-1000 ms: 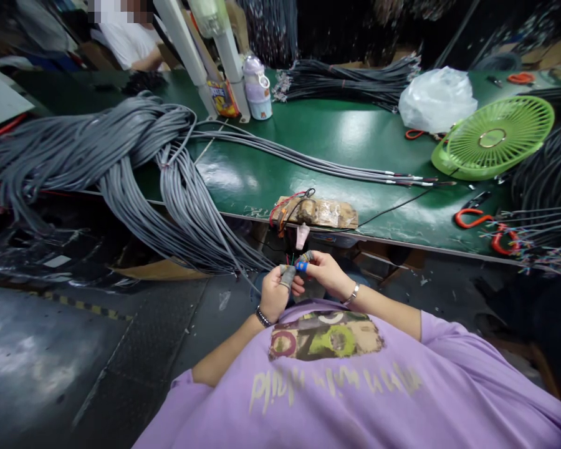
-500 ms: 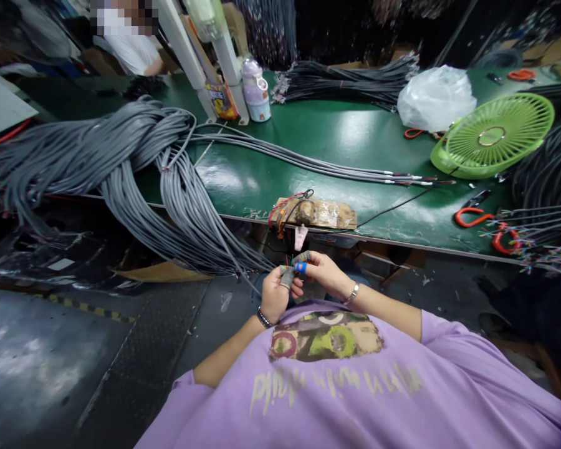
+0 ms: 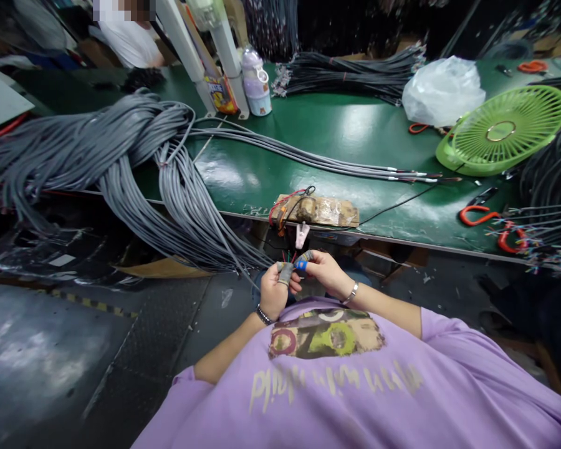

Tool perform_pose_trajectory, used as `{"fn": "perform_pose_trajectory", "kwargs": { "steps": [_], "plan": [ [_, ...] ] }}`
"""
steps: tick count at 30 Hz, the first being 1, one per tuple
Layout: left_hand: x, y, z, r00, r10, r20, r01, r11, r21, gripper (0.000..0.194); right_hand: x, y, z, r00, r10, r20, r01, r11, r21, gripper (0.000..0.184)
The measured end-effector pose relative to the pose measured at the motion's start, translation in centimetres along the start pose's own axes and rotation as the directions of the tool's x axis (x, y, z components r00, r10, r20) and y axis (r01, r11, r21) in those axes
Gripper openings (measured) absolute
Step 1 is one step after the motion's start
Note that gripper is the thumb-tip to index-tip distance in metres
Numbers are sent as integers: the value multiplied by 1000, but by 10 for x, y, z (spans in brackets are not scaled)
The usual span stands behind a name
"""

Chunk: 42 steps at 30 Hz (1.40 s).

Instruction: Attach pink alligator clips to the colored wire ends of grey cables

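My left hand (image 3: 275, 292) and my right hand (image 3: 321, 272) meet just below the edge of the green table (image 3: 346, 131), both pinched shut on thin coloured wires (image 3: 288, 255) that stick up from a grey cable end. Finger covers, grey and blue, sit on my fingertips. A thick bundle of grey cables (image 3: 121, 156) hangs off the table to the left and runs down toward my hands. Above my hands a small taped block with red and black leads (image 3: 315, 211) sits at the table edge.
On the table lie a green fan grille (image 3: 507, 130), a white plastic bag (image 3: 442, 92), red-handled cutters (image 3: 477, 213), black cable bundles (image 3: 346, 75), a bottle (image 3: 256, 84) and a white lamp post (image 3: 187, 53). Another person in white (image 3: 128, 40) sits far left.
My hands have stayed together on the wires, with only small finger shifts. The view has tilted slightly.
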<state>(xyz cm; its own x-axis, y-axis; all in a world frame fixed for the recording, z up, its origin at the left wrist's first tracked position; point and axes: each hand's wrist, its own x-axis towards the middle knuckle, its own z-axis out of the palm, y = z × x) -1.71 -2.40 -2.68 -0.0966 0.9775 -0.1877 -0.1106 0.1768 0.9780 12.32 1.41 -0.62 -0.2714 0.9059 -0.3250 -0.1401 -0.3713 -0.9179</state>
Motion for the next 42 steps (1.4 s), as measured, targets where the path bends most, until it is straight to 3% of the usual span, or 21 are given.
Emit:
{"fn": "perform_pose_trajectory", "kwargs": {
  "steps": [16,21,26,30,36,42],
  "plan": [
    [2,-1,0,1000,-2,-2,2,1000,-5,33,5,-4,3,999,14,-34,-12,999,40,32],
    [1,8,0,999,-38,-23,36,997,-69,34,7,-2,-7,996,88,-21,-81,972,219,34],
    [0,27,2,985,-123,120,145,970,-195,37,22,-15,-19,973,225,59,-230,900,371,44],
    [3,36,8,972,-120,203,165,962,-219,35,34,-29,-16,954,211,213,-281,877,389,47],
    [8,39,14,961,-147,235,199,956,-215,34,39,-32,-8,980,107,165,-166,899,405,36],
    [11,40,16,957,-163,238,215,954,-209,33,44,-29,-1,979,175,103,-203,864,461,42]
  ]
}}
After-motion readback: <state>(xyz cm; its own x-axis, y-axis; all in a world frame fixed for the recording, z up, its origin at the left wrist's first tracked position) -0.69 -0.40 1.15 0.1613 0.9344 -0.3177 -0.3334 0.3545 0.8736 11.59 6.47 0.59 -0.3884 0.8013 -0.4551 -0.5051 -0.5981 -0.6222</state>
